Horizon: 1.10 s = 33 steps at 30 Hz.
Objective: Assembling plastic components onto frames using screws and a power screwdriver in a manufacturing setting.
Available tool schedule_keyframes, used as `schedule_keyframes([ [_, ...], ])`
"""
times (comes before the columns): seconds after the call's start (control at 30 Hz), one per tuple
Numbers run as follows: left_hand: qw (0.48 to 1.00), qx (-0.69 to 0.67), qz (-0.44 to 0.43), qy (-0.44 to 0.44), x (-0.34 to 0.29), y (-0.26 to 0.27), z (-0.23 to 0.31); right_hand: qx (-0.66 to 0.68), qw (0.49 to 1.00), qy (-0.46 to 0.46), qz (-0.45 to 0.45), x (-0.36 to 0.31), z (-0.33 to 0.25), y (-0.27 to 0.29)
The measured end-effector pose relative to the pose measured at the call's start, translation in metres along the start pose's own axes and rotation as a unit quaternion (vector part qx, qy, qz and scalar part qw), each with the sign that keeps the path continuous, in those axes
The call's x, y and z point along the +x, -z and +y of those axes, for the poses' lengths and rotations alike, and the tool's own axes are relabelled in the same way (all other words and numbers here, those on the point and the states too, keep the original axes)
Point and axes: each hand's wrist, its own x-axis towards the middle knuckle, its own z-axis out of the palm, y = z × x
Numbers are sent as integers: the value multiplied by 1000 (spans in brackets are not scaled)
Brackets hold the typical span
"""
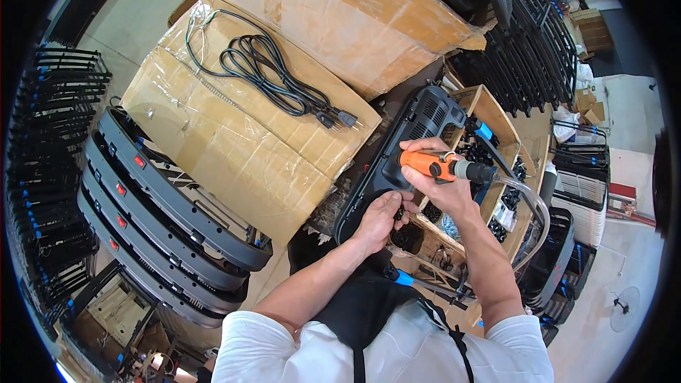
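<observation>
panel: black and vented (pixel 383 174), it lies slantwise before the person, under both hands, between the carton (pixel 234 149) and the wooden bins (pixel 496 111)
right hand: (pixel 447 195) wrapped firmly round the orange driver (pixel 433 165), held over the panel, with a clear hose (pixel 543 216) running from its back end
left hand: (pixel 378 221) fingers drawn close together at the panel's near edge — whether they pinch a small part, one cannot tell
done: the panel is laid out within reach and the driver is in hand; any fasteners already in it cannot be made out
left: the work on the panel looks part-way, judging by both hands on the spot — how much remains does not show
bins: small black parts (pixel 468 152) remain in them
cord: (pixel 266 64) coiled on the carton, apart from the panel
frames: grey (pixel 170 191), stacked at the left, with red switches (pixel 140 162) in place
</observation>
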Motion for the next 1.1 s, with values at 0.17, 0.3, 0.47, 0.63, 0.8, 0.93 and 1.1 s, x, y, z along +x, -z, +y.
schedule_keyframes([
  [0.17, 995, 86, -49, -3, 0, 11, -4, -25, 999, 28, -17, -1, 1, -5],
  [0.3, 996, 81, -42, -1, 1, 9, -9, -54, 998, 21, -32, -1, 1, -4],
  [0.47, 996, 69, -20, -51, -5, 1, -11, -49, 996, 51, 53, -51, -15, 5],
  [0.63, 996, -85, 31, -2, -37, -3, -25, 88, 990, 34, 104, -148, -18, 20],
  [0.8, 983, -172, 54, 48, -80, -9, -46, 143, 985, 18, 90, -218, 8, 16],
  [0.93, 977, -193, 76, 45, -112, -8, -76, 130, 987, 71, 58, -256, 24, 11],
  [1.1, 972, -176, 147, 42, -150, -6, -108, 96, 990, 106, -1, -293, 37, 5],
])
